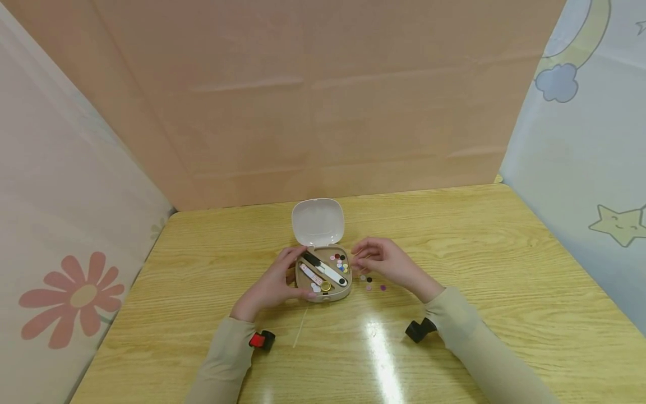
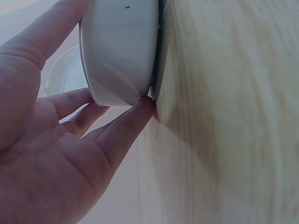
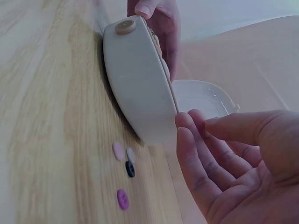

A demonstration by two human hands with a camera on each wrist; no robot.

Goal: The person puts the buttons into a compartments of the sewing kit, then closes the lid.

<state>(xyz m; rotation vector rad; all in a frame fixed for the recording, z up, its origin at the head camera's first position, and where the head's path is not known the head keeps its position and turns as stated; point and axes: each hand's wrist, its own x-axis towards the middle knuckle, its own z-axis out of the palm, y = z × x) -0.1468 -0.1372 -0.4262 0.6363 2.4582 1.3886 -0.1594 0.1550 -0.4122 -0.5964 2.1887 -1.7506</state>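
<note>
A small sewing box [image 1: 330, 297] stands on the table, its white lid [image 1: 318, 222] raised at the back. Gripping its left side is my left hand [image 1: 275, 280], thumb at the front and fingers towards the back. Inside lie a black-and-white tool [image 1: 326, 270], a floral-patterned strip [image 1: 310, 274], a gold ring-shaped piece [image 1: 325, 286] and several coloured buttons [image 1: 339, 264]. My right hand [image 1: 384, 261] is at the box's right edge, thumb tip against the curled fingers. Whether a button is between them is hidden.
On the table right of the box lie a purple button [image 3: 123, 199], a pink button [image 3: 117, 151], a black button [image 3: 130, 169] and a pale button [image 3: 131, 155]. A thin pale stick [image 1: 300, 326] lies in front. A peach-coloured panel [image 1: 323, 112] stands behind.
</note>
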